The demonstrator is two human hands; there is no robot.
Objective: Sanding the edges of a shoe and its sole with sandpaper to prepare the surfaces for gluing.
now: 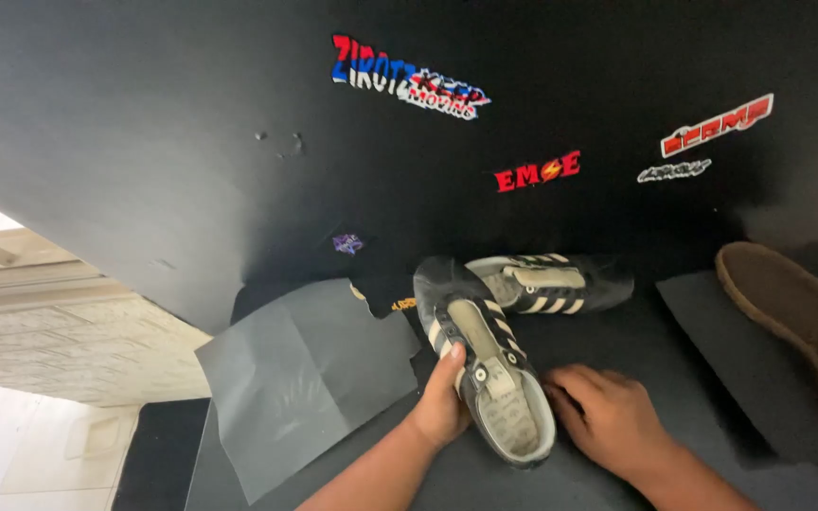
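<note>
A black shoe with pale stripes (485,374) is steadied on the dark surface, gripped at its side by the closed left hand (440,407) while the right hand (608,416), fingers loosely curled and empty, rests just beside its heel, so a firmer two-handed hold seems needed next.

wall: black panel (144,114) fills the top of view, matte, a few small dents left of centre
stickers: several on the panel, a red-blue-white one (407,79) at top centre, a red one (537,171) below it, a red one (717,125) and a small white one (674,170) to the right, a small purple one (347,243) low down
table: dark surface (617,331), grey paper sheet (295,378) lying on its left part
left edge: pale tiled area (49,350), brightly lit
light: daylight from the left, table area dim
</note>
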